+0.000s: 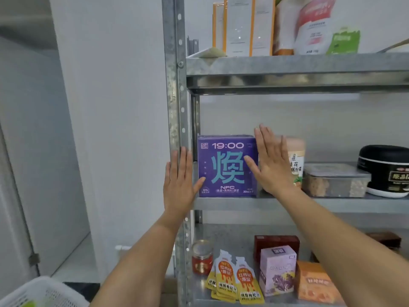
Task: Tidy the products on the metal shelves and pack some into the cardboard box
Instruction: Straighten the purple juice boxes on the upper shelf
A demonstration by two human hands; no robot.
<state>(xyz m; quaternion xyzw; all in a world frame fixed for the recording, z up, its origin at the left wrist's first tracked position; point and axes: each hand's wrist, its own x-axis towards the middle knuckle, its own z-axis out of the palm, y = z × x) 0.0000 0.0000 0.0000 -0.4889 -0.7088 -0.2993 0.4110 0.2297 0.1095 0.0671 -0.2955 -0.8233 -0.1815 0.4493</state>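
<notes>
A purple box with teal lettering stands at the left end of the middle metal shelf. My left hand lies flat with straight fingers in front of the shelf post, its thumb touching the box's lower left corner. My right hand is flat too, against the box's right edge, thumb across the box front. No cardboard box is in view.
Right of the purple box stand a labelled jar, a clear lidded container and a black pot. The lower shelf holds a red jar, yellow pouches and small boxes. Tall cartons fill the top shelf. A white basket sits bottom left.
</notes>
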